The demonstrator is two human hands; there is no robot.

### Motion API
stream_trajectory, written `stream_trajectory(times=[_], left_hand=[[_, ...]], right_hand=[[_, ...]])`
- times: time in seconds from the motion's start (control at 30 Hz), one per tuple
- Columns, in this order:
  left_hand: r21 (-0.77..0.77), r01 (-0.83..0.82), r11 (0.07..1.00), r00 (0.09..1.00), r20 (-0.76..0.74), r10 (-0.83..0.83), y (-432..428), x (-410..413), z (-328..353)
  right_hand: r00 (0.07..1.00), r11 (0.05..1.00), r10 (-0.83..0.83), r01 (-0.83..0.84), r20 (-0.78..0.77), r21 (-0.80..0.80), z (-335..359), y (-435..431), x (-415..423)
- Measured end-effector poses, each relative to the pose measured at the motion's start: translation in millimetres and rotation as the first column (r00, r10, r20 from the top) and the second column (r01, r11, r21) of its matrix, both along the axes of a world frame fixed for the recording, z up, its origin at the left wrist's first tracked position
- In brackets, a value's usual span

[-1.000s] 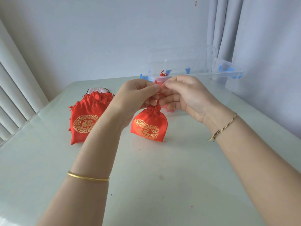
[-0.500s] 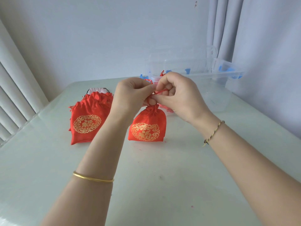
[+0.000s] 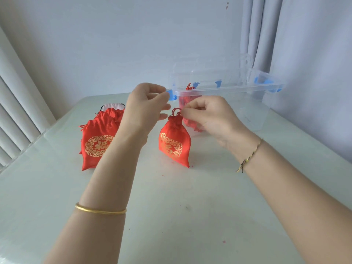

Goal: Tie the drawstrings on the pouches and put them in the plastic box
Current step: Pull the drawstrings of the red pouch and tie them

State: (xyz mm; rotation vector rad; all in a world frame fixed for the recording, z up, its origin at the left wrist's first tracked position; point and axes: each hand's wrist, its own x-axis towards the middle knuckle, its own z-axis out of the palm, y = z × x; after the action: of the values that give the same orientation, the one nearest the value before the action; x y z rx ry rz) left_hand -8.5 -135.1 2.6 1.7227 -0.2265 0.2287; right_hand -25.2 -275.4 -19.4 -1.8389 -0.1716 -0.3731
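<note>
My left grip has drawn up and to the left, off the small red satin pouch with the gold emblem. Only my right grip now pinches the red drawstring loop, and the pouch has tipped askew.

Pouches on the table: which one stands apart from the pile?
The upright pouch, neck gathered, drawstring pinched by the right hand; the pile lies to its left.

Right hand pinches the red drawstring loop atop a gold-printed red satin pouch resting on the pale counter; left hand curls just beside.
</note>
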Motion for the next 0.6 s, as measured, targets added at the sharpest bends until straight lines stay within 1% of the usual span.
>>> stream_trajectory(times=[0.07,0.1,0.17,0.2,0.23,0.3,0.43,0.6], left_hand=[[0.055,-0.003,0.998,0.998,0.066,-0.001,5,0,3],[0.093,0.022,0.995,0.994,0.104,-0.031,7,-2,5],[0.211,0.069,0.975,0.979,0.171,-0.107,6,-8,7],[0.298,0.06,0.953,0.97,0.208,-0.127,4,-10,7],[0.379,0.027,0.925,0.961,0.247,-0.129,1,-10,7],[0.463,-0.048,0.885,0.948,0.301,-0.106,-1,-9,5],[0.501,-0.117,0.858,0.936,0.344,-0.074,-2,-7,2],[0.543,-0.15,0.826,0.929,0.364,-0.071,-3,-5,0]], right_hand=[[0.981,0.957,0.099,-0.049,-0.165,0.286,-1,-2,3],[0.966,0.926,0.146,-0.058,-0.214,0.373,-1,-3,5],[0.937,0.876,0.22,-0.068,-0.27,0.478,0,-3,5],[0.928,0.854,0.242,-0.065,-0.284,0.516,1,-4,6],[0.922,0.836,0.254,-0.057,-0.293,0.546,2,-5,5],[0.916,0.816,0.265,-0.047,-0.3,0.577,4,-6,4],[0.911,0.812,0.283,-0.06,-0.301,0.581,4,-6,4],[0.909,0.815,0.31,-0.103,-0.279,0.57,4,-9,4]])
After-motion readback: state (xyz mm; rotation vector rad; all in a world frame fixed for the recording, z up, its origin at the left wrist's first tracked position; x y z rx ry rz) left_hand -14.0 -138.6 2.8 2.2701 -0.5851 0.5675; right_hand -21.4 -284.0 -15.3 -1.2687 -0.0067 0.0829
